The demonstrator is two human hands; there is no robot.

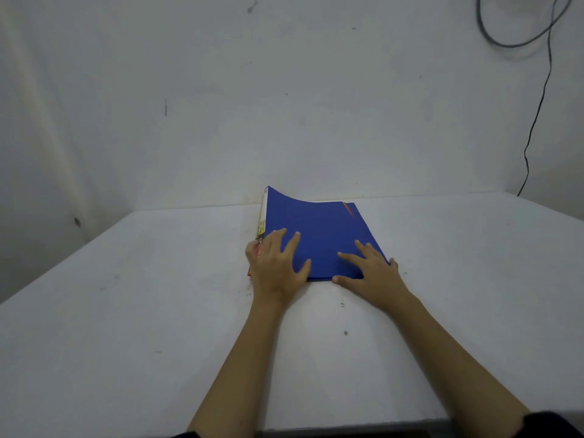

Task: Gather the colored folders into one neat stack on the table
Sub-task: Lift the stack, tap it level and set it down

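A blue folder (319, 229) lies on top of a stack at the far middle of the white table (142, 311). Its far left corner curls upward. Slivers of a red folder (250, 271) and a yellow-labelled edge (261, 227) show under it on the left side. My left hand (275, 263) lies flat with fingers spread on the stack's near left corner. My right hand (369, 267) rests flat on the near right corner, thumb at the front edge. Neither hand is closed around anything.
A white wall rises just behind the table. A black cable (534, 121) hangs down the wall at the far right and a grey cable (512, 36) loops near the top right corner. The table's near edge (347, 429) is at the bottom.
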